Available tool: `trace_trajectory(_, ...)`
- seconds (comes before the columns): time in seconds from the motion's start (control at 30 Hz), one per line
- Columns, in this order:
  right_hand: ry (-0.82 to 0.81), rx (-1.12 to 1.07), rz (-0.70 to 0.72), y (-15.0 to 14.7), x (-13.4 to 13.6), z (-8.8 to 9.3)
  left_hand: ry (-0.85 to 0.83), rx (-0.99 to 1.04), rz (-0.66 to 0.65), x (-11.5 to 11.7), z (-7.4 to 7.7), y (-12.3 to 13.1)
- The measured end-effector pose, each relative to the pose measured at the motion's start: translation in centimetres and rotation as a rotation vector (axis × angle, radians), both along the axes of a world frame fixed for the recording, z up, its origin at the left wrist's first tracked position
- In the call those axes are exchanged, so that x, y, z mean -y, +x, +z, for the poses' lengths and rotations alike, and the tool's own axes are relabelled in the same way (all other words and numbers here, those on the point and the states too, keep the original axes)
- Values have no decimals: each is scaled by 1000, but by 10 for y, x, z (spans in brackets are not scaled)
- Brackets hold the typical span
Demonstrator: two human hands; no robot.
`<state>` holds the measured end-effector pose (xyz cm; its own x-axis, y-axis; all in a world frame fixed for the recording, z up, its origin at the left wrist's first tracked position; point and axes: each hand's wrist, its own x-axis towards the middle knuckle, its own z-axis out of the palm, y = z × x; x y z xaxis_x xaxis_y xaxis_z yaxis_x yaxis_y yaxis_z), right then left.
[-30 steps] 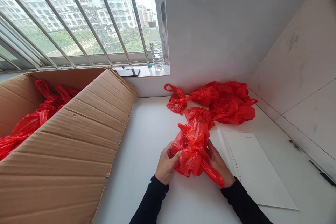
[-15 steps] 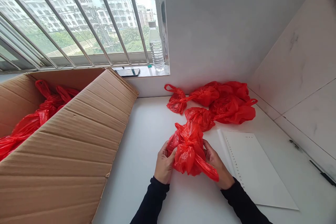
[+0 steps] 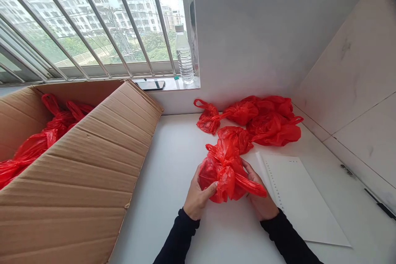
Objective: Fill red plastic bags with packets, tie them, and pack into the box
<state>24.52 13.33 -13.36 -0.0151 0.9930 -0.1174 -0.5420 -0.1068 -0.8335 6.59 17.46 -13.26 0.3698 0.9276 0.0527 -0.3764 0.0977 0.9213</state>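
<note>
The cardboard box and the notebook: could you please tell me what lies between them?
The head view shows white tabletop, the left hand, the knotted red bag it holds with the right hand, and another red bag just beyond.

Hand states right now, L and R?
Left hand: holding the knotted red bag, thumb against it.
Right hand: holding the same bag's other side.

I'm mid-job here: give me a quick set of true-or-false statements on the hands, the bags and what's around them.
1. The left hand and right hand hold the same red bag. True.
2. The bottle lies on its side. False: the bottle stands upright on the windowsill.
3. The notebook is left of the held bag. False: the notebook lies to its right.
4. Other red bags are inside the cardboard box. True.
</note>
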Motion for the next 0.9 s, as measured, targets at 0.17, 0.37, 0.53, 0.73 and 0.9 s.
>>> trace_trajectory(0.17,24,-11,66,-2,-2,6,-56,20,88,-3,-4,0)
trace_trajectory(0.37,50,-4,-16,-3,-2,1,-284,111,29,2,5,2)
trace_trajectory(0.53,53,23,-9,-4,-2,3,-192,118,-114,2,7,2)
trace_trajectory(0.73,-23,51,84,-6,9,1,-116,114,-30,8,5,2)
trace_trajectory(0.9,-303,124,-30,5,12,-39,-42,122,1,20,11,4)
